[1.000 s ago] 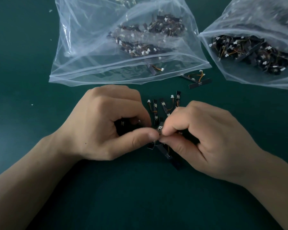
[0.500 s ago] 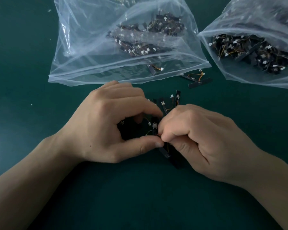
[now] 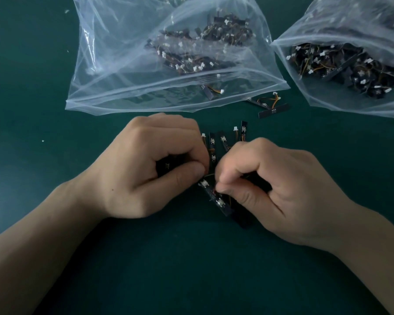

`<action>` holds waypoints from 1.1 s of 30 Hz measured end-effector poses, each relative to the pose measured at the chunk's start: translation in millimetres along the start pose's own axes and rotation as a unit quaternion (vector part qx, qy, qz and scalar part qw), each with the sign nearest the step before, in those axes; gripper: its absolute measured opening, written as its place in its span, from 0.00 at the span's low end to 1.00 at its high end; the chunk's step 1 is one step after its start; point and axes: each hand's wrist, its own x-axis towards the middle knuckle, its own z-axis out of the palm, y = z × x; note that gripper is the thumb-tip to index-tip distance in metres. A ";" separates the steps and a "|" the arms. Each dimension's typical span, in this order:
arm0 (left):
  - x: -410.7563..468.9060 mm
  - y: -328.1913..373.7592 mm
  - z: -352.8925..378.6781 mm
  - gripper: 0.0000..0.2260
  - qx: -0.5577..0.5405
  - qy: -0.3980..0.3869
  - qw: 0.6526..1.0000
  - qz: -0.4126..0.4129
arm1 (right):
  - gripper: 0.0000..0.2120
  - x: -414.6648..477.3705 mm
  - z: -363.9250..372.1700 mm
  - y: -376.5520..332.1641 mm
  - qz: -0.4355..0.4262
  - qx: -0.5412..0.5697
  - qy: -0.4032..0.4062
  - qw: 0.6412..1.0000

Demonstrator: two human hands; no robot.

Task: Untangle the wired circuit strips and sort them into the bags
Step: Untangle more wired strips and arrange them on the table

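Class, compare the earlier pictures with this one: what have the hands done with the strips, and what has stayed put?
The left hand and right hand, both still pinching the tangled strips, have eased slightly apart; the left thumb drew back, baring a strip with white parts between them. Nothing was let go. The middle bag, the right bag and the loose strips between them stayed put.
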 end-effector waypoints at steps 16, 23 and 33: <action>1.0 -2.7 -5.0 0.12 0.004 -0.019 1.000 0.006 | 0.12 -5.6 -6.4 2.1 0.037 -0.104 -0.047 0.993; 2.1 -2.2 -3.3 0.12 0.039 -0.038 0.998 0.019 | 0.11 -3.9 -11.3 4.3 0.006 -0.146 -0.067 0.987; 2.1 -0.2 -2.6 0.12 0.024 -0.022 0.999 -0.001 | 0.08 0.3 -5.6 1.2 -0.024 -0.159 -0.057 0.985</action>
